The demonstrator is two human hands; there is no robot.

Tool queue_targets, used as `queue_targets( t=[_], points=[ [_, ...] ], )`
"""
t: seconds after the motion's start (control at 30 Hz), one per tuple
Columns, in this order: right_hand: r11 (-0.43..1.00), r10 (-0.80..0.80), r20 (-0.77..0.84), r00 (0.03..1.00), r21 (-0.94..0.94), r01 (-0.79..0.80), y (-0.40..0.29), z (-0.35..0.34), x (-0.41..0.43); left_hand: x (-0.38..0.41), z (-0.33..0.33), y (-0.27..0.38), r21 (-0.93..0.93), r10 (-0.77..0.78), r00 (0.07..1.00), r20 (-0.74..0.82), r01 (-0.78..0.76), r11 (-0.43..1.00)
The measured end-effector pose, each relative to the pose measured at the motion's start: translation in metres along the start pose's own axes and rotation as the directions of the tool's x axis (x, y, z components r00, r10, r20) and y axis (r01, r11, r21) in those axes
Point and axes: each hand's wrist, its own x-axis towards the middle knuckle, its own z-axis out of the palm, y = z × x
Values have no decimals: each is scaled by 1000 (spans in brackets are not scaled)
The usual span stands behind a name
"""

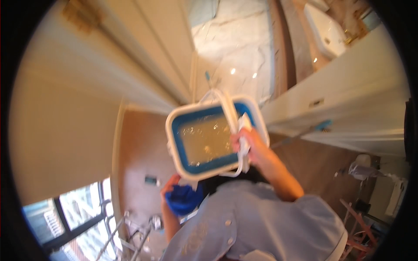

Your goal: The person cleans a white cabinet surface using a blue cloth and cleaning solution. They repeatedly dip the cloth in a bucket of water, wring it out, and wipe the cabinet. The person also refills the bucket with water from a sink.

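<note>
A white-rimmed plastic bucket point(170, 130) with a blue inner wall hangs before me, holding murky, yellowish water point(205, 140). My right hand point(249, 143) grips its white handle point(229, 112) near the right rim, together with a white piece that looks like cloth or plastic. By the bucket's lower left corner is my left hand point(171, 186), against a bright blue cloth point(184, 199); its fingers are partly hidden, and whether it also touches the bucket is unclear.
Door panels and walls flank a doorway to a marbled floor point(235, 55). A white washbasin point(325, 31) lies beyond, upper right. A blue-ended tool point(323, 125) leans at the right wall. Behind are a metal ladder point(112, 235), a reddish frame point(357, 228) and a window point(80, 208).
</note>
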Motion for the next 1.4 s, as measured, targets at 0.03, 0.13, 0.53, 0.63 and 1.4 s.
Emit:
queue_targets(
  t=[0.03, 0.13, 0.53, 0.63, 1.4],
  points=[
    [999, -2, -14, 1000, -32, 2, -27, 10, 20, 41, -15, 13, 107, -42, 991, 126, 29, 994],
    [998, -49, 4, 999, -28, 49, -80, 8, 79, 111, 71, 93, -144, -196, 972, -127, 178, 973],
    [909, -377, 237, 895, 282, 308, -421, 20, 195, 475, 202, 298, 79, 87, 977, 197, -104, 991],
    [811, -489, 194, 850, 461, 361, -512, 7, 224, 583, 251, 342, 73, 93, 939, 331, -124, 990],
    [388, -754, -254, 606, 572, 723, -688, -9, 200, 795, 516, 510, 538, -129, 907, 400, -119, 834]
  ],
)
